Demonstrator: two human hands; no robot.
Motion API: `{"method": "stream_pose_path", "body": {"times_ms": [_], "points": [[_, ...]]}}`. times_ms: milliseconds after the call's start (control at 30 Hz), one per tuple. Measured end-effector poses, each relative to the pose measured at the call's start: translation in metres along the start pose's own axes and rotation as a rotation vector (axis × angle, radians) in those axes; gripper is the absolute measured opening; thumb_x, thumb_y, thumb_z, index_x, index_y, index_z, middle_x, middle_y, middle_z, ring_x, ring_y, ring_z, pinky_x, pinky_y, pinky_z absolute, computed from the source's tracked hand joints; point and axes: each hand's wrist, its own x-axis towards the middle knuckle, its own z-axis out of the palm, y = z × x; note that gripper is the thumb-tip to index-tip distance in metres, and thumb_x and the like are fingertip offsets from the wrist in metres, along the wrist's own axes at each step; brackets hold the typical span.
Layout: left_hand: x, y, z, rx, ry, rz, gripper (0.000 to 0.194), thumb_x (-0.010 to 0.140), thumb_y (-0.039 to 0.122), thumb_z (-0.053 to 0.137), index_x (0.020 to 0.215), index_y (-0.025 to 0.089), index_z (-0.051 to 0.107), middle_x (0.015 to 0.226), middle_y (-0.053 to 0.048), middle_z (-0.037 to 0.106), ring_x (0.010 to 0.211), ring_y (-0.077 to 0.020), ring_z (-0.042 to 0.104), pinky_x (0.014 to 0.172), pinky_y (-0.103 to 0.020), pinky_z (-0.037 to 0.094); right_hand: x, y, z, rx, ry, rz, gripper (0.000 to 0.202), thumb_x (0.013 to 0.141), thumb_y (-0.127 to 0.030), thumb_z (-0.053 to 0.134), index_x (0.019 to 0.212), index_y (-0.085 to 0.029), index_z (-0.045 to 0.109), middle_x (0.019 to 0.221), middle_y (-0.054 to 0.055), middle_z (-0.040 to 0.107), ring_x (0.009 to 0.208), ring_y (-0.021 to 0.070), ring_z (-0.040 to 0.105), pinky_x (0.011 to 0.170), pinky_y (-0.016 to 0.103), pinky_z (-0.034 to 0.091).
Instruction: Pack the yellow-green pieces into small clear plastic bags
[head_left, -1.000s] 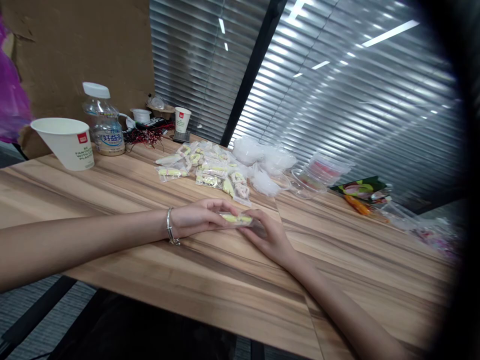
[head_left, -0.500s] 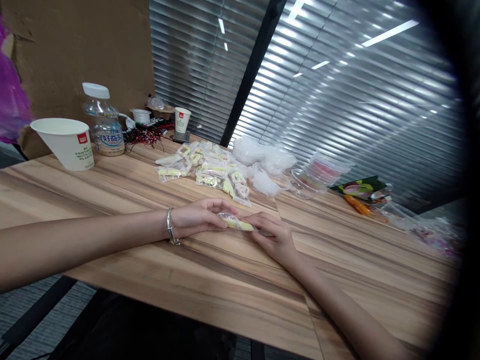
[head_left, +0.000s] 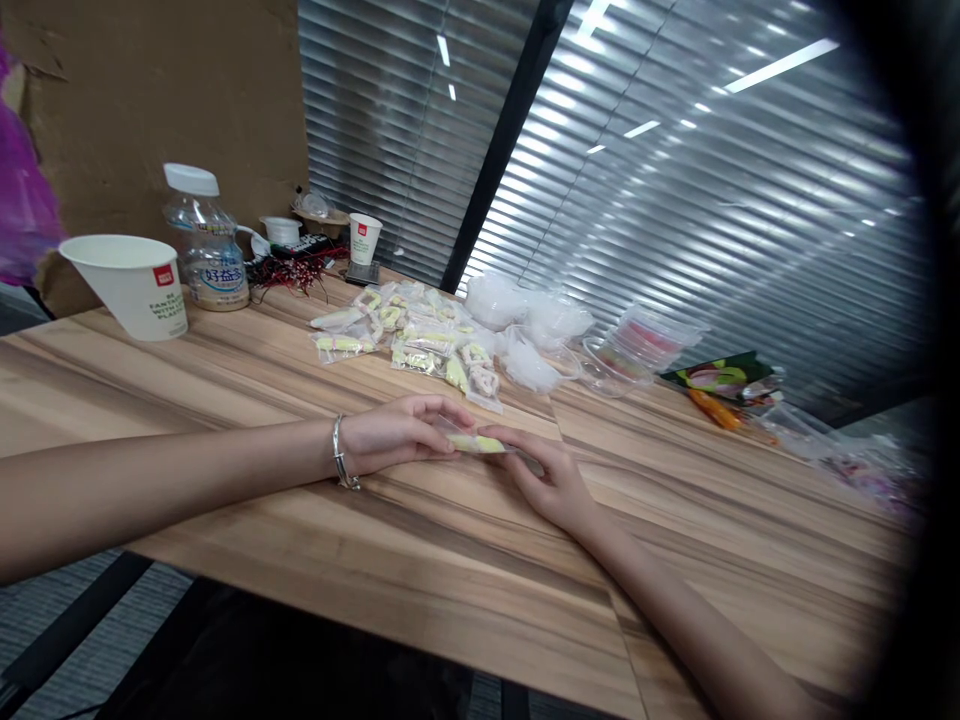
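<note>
A small clear bag with a yellow, stick-like piece inside (head_left: 480, 443) lies between my hands, just over the wooden table (head_left: 360, 590). My left hand (head_left: 401, 436), with a silver bracelet at its wrist, pinches the bag's left end between thumb and fingers. At the other end, the fingers of my right hand (head_left: 546, 475) are bent around the bag's edge, index finger on top. Behind them is a pile of similar bags (head_left: 435, 335) with yellow and pale pieces inside.
Clear plastic bowls (head_left: 536, 315) and stacked lidded tubs (head_left: 645, 340) stand behind, right of the pile. At left are a large paper cup (head_left: 139, 290), a bottle (head_left: 214, 250) and red wires (head_left: 296, 270). A green packet (head_left: 716, 375) lies right.
The bag has turned a little between my hands and looks flatter, with more of the yellow piece's top showing. My right fingers have shifted slightly on it.
</note>
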Motion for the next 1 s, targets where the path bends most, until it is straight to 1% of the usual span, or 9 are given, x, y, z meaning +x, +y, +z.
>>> {"method": "stream_pose_path", "body": {"times_ms": [100,300,367,467,567,633,767,867,1000], "points": [[0.0,0.001,0.0,0.024,0.017,-0.011,0.029,0.066,0.005,0.07,0.093,0.016,0.064,0.1,-0.004,0.06,0.094,-0.0126,0.057,0.091,-0.028,0.04,0.004,-0.002,-0.003,0.053,-0.051,-0.025,0.03,0.092,-0.019,0.043,0.118,-0.022,0.057,0.115,0.008,0.063,0.106,0.0202,0.059,0.093,0.037,0.047],[0.001,-0.001,-0.003,-0.025,-0.005,0.012,0.024,0.071,0.011,0.069,0.094,0.016,0.065,0.102,-0.005,0.061,0.1,-0.015,0.056,0.093,-0.029,0.04,0.004,0.002,-0.006,0.175,-0.113,-0.067,0.033,0.096,-0.032,0.035,0.116,-0.02,0.058,0.113,0.01,0.062,0.108,0.0217,0.056,0.094,0.039,0.044],[0.002,-0.002,-0.004,-0.043,-0.012,0.02,0.024,0.072,0.011,0.069,0.095,0.015,0.064,0.102,-0.006,0.062,0.101,-0.0155,0.056,0.096,-0.03,0.039,0.004,0.003,-0.004,0.181,-0.109,-0.045,0.031,0.096,-0.033,0.038,0.114,-0.02,0.059,0.111,0.01,0.062,0.107,0.0215,0.056,0.094,0.039,0.044],[0.003,-0.002,-0.004,-0.057,-0.011,0.022,0.023,0.073,0.011,0.068,0.095,0.014,0.064,0.103,-0.006,0.062,0.102,-0.0155,0.056,0.097,-0.031,0.038,0.003,0.003,-0.001,0.12,-0.076,0.001,0.022,0.092,-0.028,0.049,0.109,-0.021,0.061,0.106,0.009,0.063,0.102,0.0202,0.058,0.091,0.037,0.046],[0.002,-0.001,-0.003,-0.054,-0.004,0.029,0.027,0.071,0.01,0.069,0.097,0.015,0.064,0.107,-0.007,0.062,0.102,-0.0156,0.056,0.096,-0.03,0.039,0.003,0.002,0.003,0.059,-0.067,-0.015,0.021,0.09,-0.022,0.052,0.108,-0.022,0.062,0.103,0.008,0.064,0.099,0.0194,0.059,0.089,0.036,0.047],[0.002,-0.001,-0.003,-0.042,0.004,0.034,0.029,0.07,0.007,0.069,0.098,0.015,0.064,0.105,-0.006,0.062,0.099,-0.0143,0.056,0.092,-0.028,0.04,0.003,0.002,0.004,0.048,-0.061,-0.033,0.024,0.089,-0.019,0.052,0.112,-0.023,0.06,0.107,0.007,0.064,0.101,0.019,0.058,0.09,0.036,0.047],[0.002,-0.001,-0.004,-0.037,-0.018,0.028,0.032,0.069,0.003,0.068,0.099,0.014,0.064,0.09,-0.005,0.062,0.085,-0.0112,0.058,0.078,-0.022,0.043,0.002,0.003,0.005,0.011,-0.023,-0.035,0.04,0.088,-0.018,0.054,0.127,-0.025,0.049,0.119,0.007,0.059,0.108,0.0189,0.056,0.094,0.035,0.046],[0.003,-0.001,-0.004,-0.038,-0.025,0.014,0.031,0.069,0.002,0.065,0.098,0.012,0.063,0.083,-0.004,0.062,0.079,-0.0099,0.057,0.073,-0.02,0.043,0.002,0.005,0.005,-0.037,-0.015,-0.028,0.047,0.087,-0.018,0.055,0.133,-0.025,0.043,0.122,0.008,0.058,0.109,0.0197,0.056,0.094,0.036,0.046],[0.003,-0.002,-0.006,-0.096,-0.015,0.004,0.027,0.071,0.004,0.065,0.096,0.012,0.063,0.082,-0.005,0.064,0.084,-0.0121,0.059,0.083,-0.024,0.044,0.005,0.004,0.004,-0.03,-0.017,-0.08,0.033,0.086,-0.014,0.055,0.118,-0.024,0.056,0.11,0.006,0.063,0.104,0.0197,0.057,0.092,0.037,0.046]]}}
